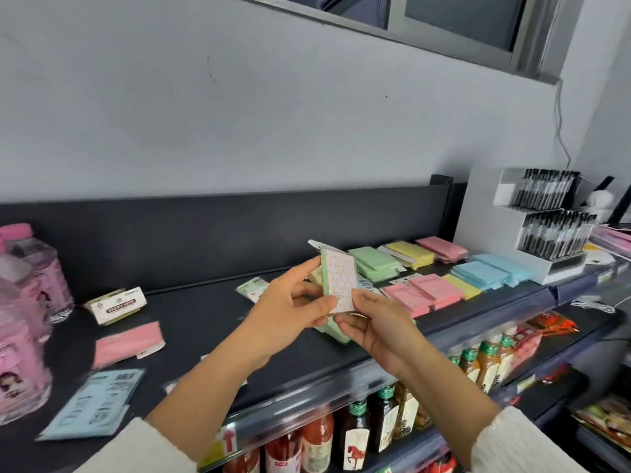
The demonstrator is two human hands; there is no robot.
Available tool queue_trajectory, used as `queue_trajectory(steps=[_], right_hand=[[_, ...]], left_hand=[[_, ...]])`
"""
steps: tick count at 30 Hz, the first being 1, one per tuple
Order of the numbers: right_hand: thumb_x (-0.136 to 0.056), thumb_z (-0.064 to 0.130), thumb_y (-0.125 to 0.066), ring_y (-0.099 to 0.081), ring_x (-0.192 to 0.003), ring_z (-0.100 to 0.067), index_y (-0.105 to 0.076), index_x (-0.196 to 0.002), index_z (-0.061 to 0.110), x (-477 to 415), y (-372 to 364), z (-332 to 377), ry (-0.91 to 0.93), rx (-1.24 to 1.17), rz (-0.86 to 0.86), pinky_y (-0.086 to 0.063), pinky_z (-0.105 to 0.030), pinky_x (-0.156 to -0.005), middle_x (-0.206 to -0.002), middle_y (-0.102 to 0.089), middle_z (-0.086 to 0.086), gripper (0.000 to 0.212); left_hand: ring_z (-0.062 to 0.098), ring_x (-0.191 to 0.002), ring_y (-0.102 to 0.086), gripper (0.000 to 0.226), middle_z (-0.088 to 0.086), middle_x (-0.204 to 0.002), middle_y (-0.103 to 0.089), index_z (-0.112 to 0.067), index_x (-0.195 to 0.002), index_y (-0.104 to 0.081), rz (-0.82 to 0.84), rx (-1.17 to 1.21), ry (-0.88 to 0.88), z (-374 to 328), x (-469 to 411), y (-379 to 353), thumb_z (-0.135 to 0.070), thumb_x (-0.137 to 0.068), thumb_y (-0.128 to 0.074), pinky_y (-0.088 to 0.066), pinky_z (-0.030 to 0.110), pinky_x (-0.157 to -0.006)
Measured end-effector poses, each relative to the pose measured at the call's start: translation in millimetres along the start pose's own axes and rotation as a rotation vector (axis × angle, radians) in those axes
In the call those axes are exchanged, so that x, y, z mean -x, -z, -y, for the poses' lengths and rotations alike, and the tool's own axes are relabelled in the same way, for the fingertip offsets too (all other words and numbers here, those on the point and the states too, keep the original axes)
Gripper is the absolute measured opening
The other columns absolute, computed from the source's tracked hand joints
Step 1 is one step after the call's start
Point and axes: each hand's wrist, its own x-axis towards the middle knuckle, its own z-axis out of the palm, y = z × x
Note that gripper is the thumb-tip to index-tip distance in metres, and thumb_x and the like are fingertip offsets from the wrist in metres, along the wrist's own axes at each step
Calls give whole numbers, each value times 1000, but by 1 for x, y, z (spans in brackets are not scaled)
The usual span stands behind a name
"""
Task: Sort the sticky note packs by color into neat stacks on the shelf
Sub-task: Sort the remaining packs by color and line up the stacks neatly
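Both my hands hold a green sticky note pack (338, 279) upright above the black shelf (205, 312); its patterned white back faces me. My left hand (290, 308) grips its left edge and my right hand (372, 322) pinches its lower right corner. More green packs (333, 331) lie under my hands. On the right lie a green stack (374, 262), yellow stack (411, 252), pink stack (442, 247), blue packs (485, 273), pink packs (420, 293) and a yellow pack (462, 286). At the left lie a pink pack (128, 343), a blue pack (92, 404) and a white-labelled pack (116, 305).
Pink-capped bottles (27, 302) stand at the shelf's left end. A white display of black pens (553, 230) stands at the right end. Sauce bottles (355, 435) fill the lower shelf. A dark back panel (239, 227) runs behind the shelf.
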Motion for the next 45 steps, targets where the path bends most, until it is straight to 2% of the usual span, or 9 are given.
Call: queue_trajectory(steps=[7,13,16,19,24,29,37,40,45], right_hand=[[-99,12,-45,-58,-50,-6,-64,-99,9,-10,64,29,45,104,0,-50,-17,-49,-68,-68,-1,19],[-98,13,-45,-57,-57,-9,-64,-99,10,-18,113,50,99,157,-12,-51,-17,-51,-71,-66,-3,19],[-99,9,-43,-60,-63,-13,-63,-106,8,-19,135,56,107,136,17,-52,-18,-53,-73,-67,-4,21],[-97,2,-44,-63,-55,-6,-63,-101,9,-16,153,62,104,124,62,-51,-16,-52,-70,-71,0,20],[-96,6,-48,-55,-52,-3,-62,-102,7,-18,178,69,82,116,27,-50,-16,-52,-77,-65,-3,16],[-97,6,-46,-54,-48,-5,-64,-96,7,-19,195,73,21,21,30,-49,-16,-48,-69,-63,-5,18],[-96,3,-42,-53,-67,-24,-62,-108,-1,-29,190,63,-78,-81,66,-44,-16,-41,-70,-63,-11,24],[-98,6,-42,-47,-45,-7,-64,-98,3,-34,187,65,-44,-20,20,-42,-14,-40,-57,-58,-1,22],[-97,14,-49,-51,-53,-8,-64,-96,7,-51,188,66,16,132,-76,-46,-15,-46,-71,-62,-5,17]], left_hand=[[30,-98,-66,74,4,-110,-67,-42,-140,-35,12,-80,3,-1,-34,-60,-4,-85,-66,-56,26,-74],[14,-69,-64,75,4,-101,-68,-40,-139,-32,-57,-226,-10,5,-54,-105,-2,-85,-65,-59,37,-77],[21,-74,-67,76,4,-91,-64,-51,-134,-31,-96,-375,-67,8,-63,-125,-7,-83,-68,-57,46,-77],[14,-72,-65,77,-1,-88,-65,-65,-119,-28,-108,-491,-123,7,-69,-143,-12,-82,-70,-56,44,-76],[12,-70,-68,82,3,-86,-66,-39,-143,-28,-114,-408,-57,6,-77,-168,-12,-80,-73,-58,41,-76],[14,-65,-69,78,-4,-76,-68,-42,-134,-37,-90,-216,-66,2,-81,-190,-8,-74,-76,-57,25,-61],[3,-86,-64,85,-12,-101,-61,-63,-127,-24,-19,-412,-124,8,-81,-195,-36,-67,-78,-49,14,-77],[-3,-93,-59,73,-14,-119,-52,-51,-132,-31,-70,-420,-132,10,-84,-184,-51,-67,-65,-51,21,-79],[8,-99,-60,54,-7,-126,-53,-25,-129,-52,-178,-389,-32,10,-98,-156,-49,-81,-56,-55,38,-87]])
